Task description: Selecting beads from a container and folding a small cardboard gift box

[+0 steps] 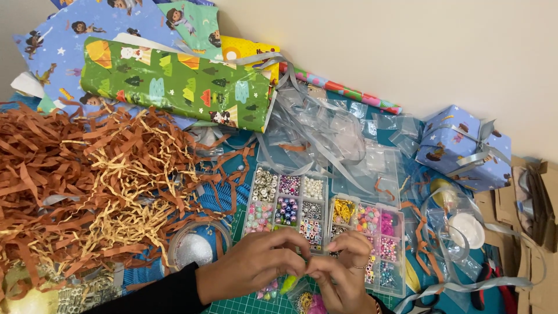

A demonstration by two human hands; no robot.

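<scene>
Bead organiser boxes [302,209], two clear plastic trays split into small compartments of mixed coloured, silver and gold beads, lie just beyond the hands in the head view. The left hand [253,264] and the right hand [343,273] meet fingertip to fingertip over a green cutting mat [244,305], just in front of the trays. The left fingers [290,264] are curled and pressed together at the tips, and the right fingers [334,244] bend in against them; both seem to pinch something very small, too small to make out. A ring sits on one right finger, and a dark sleeve [151,296] covers the left forearm. A small clear bag of pink and yellow bits [308,301] lies below the hands.

To the left spreads a heap of brown and tan shredded paper [87,186], with a round clear lid [195,247] at its near edge. Folded green wrapping paper [174,84] and blue patterned wrapping paper [75,35] lie at the back. Grey ribbon and small clear plastic bags [325,128] are piled behind the trays. A wrapped blue gift box tied with grey ribbon [465,148] stands at the right, near red-handled pliers [494,279].
</scene>
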